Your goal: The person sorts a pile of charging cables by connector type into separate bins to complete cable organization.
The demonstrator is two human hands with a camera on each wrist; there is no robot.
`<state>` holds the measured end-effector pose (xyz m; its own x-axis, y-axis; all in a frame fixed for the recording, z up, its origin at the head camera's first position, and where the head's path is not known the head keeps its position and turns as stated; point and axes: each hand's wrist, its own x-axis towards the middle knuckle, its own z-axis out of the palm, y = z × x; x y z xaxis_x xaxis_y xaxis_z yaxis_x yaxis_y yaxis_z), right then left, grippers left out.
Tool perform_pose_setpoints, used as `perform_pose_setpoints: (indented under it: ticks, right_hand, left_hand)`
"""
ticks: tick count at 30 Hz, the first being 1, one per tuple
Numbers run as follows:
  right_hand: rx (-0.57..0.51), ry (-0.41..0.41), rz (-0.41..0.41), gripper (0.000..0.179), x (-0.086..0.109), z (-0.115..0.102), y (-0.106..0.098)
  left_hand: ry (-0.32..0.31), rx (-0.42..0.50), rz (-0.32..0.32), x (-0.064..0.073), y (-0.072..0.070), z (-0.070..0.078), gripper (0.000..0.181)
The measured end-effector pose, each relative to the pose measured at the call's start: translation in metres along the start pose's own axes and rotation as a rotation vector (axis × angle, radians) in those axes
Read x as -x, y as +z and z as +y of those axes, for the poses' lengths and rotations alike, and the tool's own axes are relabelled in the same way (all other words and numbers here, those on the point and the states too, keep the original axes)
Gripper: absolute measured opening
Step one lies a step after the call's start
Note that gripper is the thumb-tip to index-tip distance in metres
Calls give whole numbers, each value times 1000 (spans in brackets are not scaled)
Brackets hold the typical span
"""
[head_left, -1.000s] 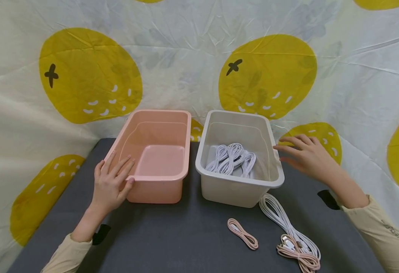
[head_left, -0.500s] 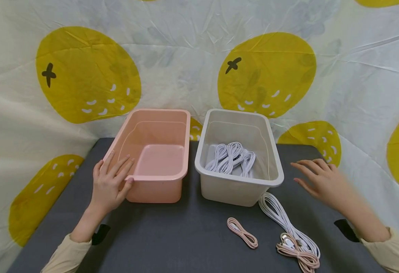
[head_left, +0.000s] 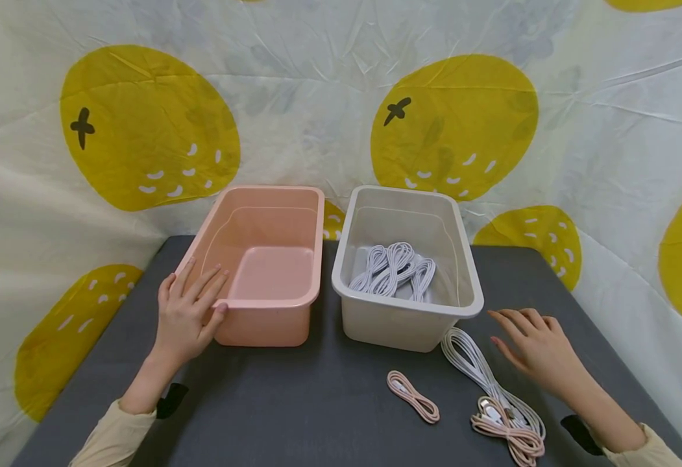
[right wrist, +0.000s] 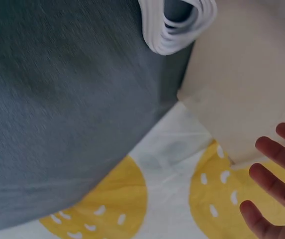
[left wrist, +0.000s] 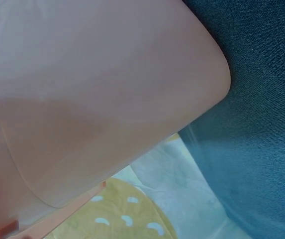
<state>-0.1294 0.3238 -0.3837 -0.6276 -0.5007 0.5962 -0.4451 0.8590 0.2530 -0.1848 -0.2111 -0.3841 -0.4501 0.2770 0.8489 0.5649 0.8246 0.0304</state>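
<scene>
My left hand [head_left: 184,318] rests on the near left corner of a pink plastic bin [head_left: 270,303], fingers spread over its rim. That bin's side fills much of the left wrist view. Beside it stands a pale grey bin [head_left: 407,310] holding several coiled white cables [head_left: 400,269]. To the right of the grey bin, my right hand [head_left: 542,350] hovers with relaxed fingers and nothing in them. Just left of this hand lies a long coiled white cable [head_left: 474,363], its lower end under a pink-beige cable bundle [head_left: 510,431]. A smaller pink-beige cable [head_left: 413,397] lies apart, farther left.
All of it sits on a dark cloth-covered table [head_left: 294,415]. A pale curtain [head_left: 305,130] printed with big yellow fruit hangs close behind the bins and along both sides.
My right hand has moved from the grey bin's right rim outward, then down toward the long white cable. The left hand has stayed on the pink bin.
</scene>
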Motion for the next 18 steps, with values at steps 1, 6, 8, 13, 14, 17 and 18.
perform_pose_setpoints:
  ticks: [1, 6, 8, 13, 14, 17, 18]
  right_hand:
    - [0, 9, 1, 66, 2, -2, 2]
    - [-11, 43, -31, 68, 11, -9, 9]
    - [-20, 55, -60, 66, 14, -13, 11]
    - [-25, 76, -151, 53, 22, -21, 18]
    - [-22, 81, -172, 51, 23, -23, 19]
    - [-12, 77, -201, 51, 27, -27, 23]
    - [-10, 78, -209, 52, 29, -27, 25]
  left_hand:
    - [1, -1, 0, 0, 0, 0, 54]
    - [1, -1, 1, 0, 0, -1, 55]
    - [0, -2, -2, 0, 1, -1, 55]
    - [-2, 0, -6, 0, 0, 0, 56]
    - [-2, 0, -6, 0, 0, 0, 56]
    - [-1, -3, -7, 0, 0, 0, 56]
    - [0, -4, -7, 0, 0, 0, 56]
